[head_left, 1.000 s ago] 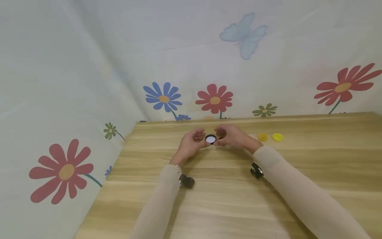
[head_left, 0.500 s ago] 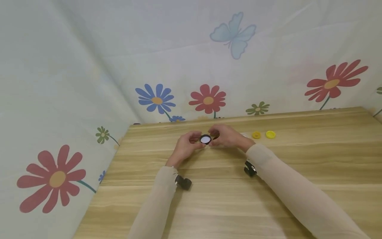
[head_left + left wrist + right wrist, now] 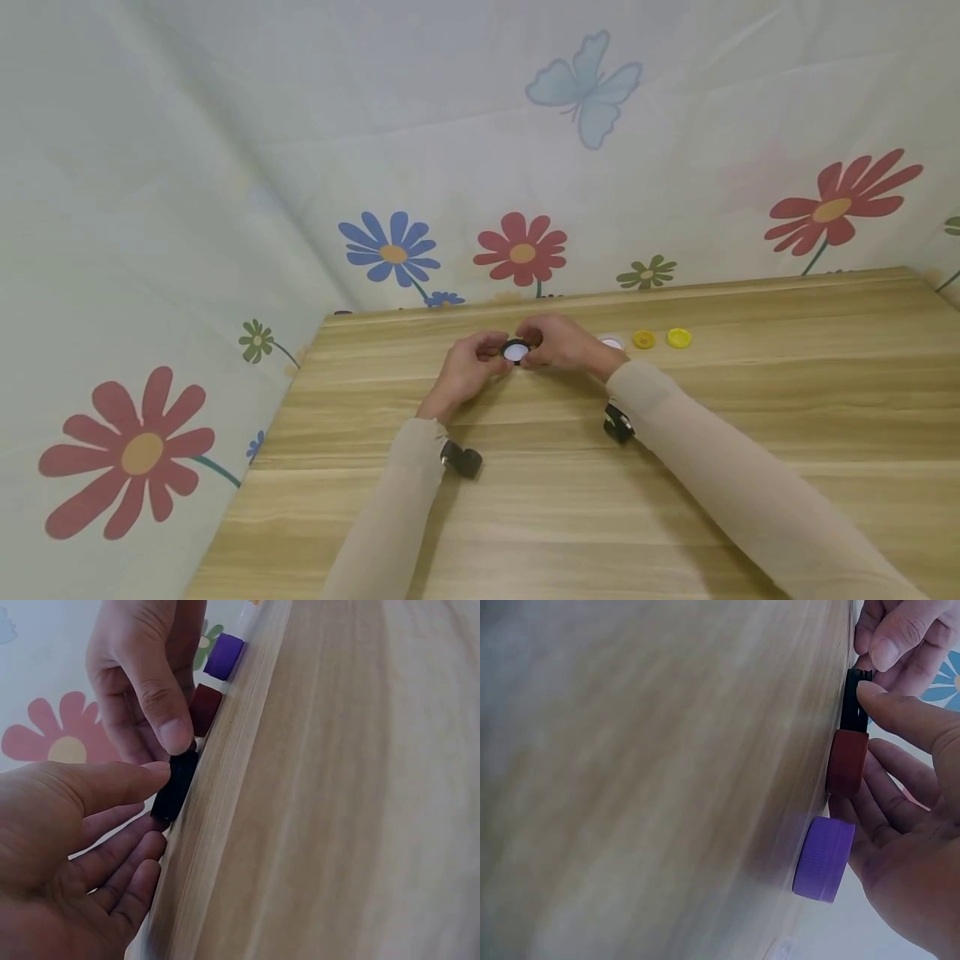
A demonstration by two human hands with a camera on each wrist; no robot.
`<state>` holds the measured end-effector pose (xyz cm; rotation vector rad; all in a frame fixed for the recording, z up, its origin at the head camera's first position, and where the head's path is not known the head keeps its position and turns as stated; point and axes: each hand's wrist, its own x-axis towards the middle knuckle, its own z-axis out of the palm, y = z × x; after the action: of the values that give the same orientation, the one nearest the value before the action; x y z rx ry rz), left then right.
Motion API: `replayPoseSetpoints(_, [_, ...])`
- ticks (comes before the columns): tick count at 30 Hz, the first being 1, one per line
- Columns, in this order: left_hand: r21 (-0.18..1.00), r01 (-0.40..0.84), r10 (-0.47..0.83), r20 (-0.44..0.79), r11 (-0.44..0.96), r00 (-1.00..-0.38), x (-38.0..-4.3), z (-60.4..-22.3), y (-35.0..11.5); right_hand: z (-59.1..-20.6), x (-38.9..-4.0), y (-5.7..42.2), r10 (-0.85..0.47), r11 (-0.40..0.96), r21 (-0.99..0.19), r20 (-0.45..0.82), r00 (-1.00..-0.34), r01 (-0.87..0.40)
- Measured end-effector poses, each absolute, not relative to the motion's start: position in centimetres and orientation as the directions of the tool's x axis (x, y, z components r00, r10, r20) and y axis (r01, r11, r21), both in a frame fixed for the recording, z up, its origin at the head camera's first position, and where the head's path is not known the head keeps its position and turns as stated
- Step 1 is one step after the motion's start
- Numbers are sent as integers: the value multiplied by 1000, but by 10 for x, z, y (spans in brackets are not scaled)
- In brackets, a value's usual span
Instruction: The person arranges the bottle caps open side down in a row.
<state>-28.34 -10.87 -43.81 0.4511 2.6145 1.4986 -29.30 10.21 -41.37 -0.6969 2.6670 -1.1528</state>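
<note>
A black bottle cap [image 3: 515,352] with a white inner face stands on the table between both hands. My left hand [image 3: 463,371] pinches its left side, thumb in front and fingers behind. On the opposite side my right hand [image 3: 558,343] grips its edge with thumb and fingertips. The left wrist view has both thumbs on the black cap [image 3: 176,784]. Just beyond it come a red cap [image 3: 847,763], close to the right fingers, and a purple ribbed cap [image 3: 823,859]. In the head view the right hand hides the red one.
Along the back of the wood-grain table [image 3: 525,517], a pale cap [image 3: 612,343], an orange cap [image 3: 643,339] and a yellow cap [image 3: 678,337] sit in a row. A flowered cloth [image 3: 450,158] hangs behind the table's back edge.
The head view has shifted slightly. My right hand has moved a little left, closing in on the black cap, and the pale cap beside its wrist has come into sight.
</note>
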Motion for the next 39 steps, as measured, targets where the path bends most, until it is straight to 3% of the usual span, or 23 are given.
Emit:
replayPoseSetpoints(8, [857,203,297,62,473,-953,-282,-436,-108,-415,-295,100,-470,604,-716,35,-882,-350])
replayPoseSetpoints(21, [895,244,249,157,373,-956,-272,-424,-103,-405,-285,104,-428,541,-766,106,-898,-348])
replayPoseSetpoints(27, [882,322,235,252,343,-939,-264,-412,-101,-393,-275,106,-391,489,-795,167,-905,-358])
replayPoseSetpoints(39, [876,351,246,279,330,-928,-252,-404,-107,-383,-254,106,-339,361,-879,189,-922,-313])
